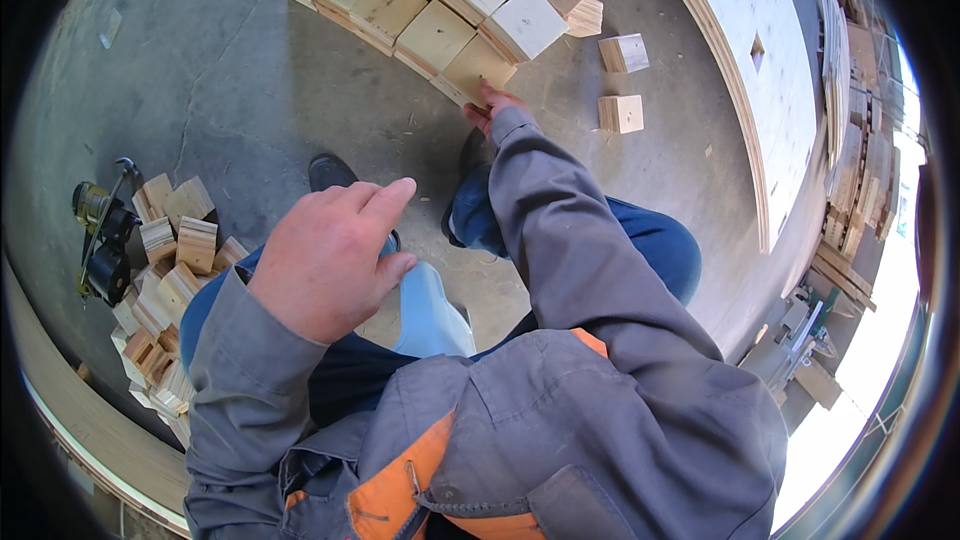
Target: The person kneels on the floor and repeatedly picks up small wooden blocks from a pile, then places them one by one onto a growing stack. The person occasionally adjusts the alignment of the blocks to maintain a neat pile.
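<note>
My right hand (495, 106) reaches to the near corner of a stack of plywood blocks. Its thumb lies on top of the corner block (478, 66) and its fingers are at the block's near side, so it grips that block. The other blocks (433, 34) sit tightly side by side in rows, several with a small dark hole or mark on top. Closer to my body, my left hand (334, 259) hangs in the air above my left knee, back upward, thumb apart from the fingers. Nothing shows in it, though its palm is hidden.
Two loose blocks (624, 52) lie right of the stack. A heap of blocks (169, 292) is at my left, beside a black and olive power tool (105, 232). Large plywood sheets (750, 82) stand at the right. A light blue object (429, 315) shows between my legs.
</note>
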Motion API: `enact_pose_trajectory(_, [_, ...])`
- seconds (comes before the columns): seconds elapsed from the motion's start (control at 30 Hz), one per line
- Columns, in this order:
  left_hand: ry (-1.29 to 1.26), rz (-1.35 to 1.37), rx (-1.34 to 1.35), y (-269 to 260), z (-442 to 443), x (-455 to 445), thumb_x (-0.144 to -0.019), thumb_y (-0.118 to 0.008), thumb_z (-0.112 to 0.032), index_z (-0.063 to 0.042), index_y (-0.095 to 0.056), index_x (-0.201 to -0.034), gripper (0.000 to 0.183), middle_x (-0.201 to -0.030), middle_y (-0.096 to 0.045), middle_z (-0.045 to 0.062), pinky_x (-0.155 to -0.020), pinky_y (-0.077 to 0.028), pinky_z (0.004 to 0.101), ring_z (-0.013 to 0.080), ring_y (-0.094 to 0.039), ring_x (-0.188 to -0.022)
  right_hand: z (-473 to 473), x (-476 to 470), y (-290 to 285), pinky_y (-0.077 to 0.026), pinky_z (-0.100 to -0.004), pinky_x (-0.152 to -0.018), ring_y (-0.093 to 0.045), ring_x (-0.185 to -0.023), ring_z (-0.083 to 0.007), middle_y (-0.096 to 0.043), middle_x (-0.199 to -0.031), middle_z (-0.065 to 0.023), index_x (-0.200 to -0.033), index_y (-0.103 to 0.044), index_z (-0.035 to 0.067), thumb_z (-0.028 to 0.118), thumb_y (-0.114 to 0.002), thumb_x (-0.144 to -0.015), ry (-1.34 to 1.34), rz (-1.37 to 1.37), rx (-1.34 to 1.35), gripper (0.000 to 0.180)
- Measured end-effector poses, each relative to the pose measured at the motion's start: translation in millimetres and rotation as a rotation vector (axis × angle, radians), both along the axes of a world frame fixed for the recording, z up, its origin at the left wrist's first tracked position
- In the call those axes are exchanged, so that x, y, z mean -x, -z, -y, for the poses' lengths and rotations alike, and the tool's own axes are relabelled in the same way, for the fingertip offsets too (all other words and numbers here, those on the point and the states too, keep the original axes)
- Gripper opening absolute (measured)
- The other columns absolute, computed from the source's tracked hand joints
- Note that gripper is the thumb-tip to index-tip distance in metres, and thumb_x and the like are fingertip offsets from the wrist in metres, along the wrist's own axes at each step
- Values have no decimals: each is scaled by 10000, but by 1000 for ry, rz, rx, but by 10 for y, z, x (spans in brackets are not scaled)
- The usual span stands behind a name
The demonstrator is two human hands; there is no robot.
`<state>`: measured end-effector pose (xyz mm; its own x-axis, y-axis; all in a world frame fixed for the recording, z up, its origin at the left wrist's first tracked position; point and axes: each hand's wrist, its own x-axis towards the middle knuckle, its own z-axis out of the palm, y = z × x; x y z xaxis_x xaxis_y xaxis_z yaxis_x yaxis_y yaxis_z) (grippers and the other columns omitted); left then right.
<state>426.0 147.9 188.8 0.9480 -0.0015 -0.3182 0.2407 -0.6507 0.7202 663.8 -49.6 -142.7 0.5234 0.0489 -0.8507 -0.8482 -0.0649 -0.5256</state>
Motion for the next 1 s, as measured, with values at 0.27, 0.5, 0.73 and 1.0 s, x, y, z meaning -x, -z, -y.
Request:
enact_pose_trajectory(0.27, [21,12,-4,-3,38,-59,-824,-801,-164,-28,-563,-1396,634,-1165,-673,174,-916,-526,458,386,-647,-1061,32,6,-171,-646,-461,-716,-732,-931,-405,-638,-1271,-233,-1477,-403,-21,392,-805,-936,-136,-10,44,791])
enact_pose_trajectory(0.5, [35,43,-20,31,92,-72,-846,-793,-173,-36,-569,-1394,607,-1158,-674,174,-904,-532,460,394,-647,-1063,390,-300,-325,-626,-510,-806,-722,-1017,-437,-588,-1409,-264,-1546,-363,-11,584,-748,-923,-164,-151,137,943])
enact_pose_trajectory(0.73, [-6,-9,-60,-11,102,-27,-857,-794,-182,-51,-582,-1391,589,-1220,-685,179,-946,-539,441,386,-657,-1114,1049,-1576,-1268,-622,-403,-725,-740,-897,-268,-723,-1136,-132,-1275,-646,38,446,-828,-906,-572,185,446,579])
enact_pose_trajectory(1.0, [-20,-23,-38,39,55,-25,-842,-791,-173,-41,-592,-1385,592,-1200,-691,186,-942,-537,433,382,-663,-1109,2214,-2389,-1992,-569,-392,-963,-707,-1157,-291,-672,-1364,-202,-1510,-502,-3,459,-914,-783,-899,542,1145,955])
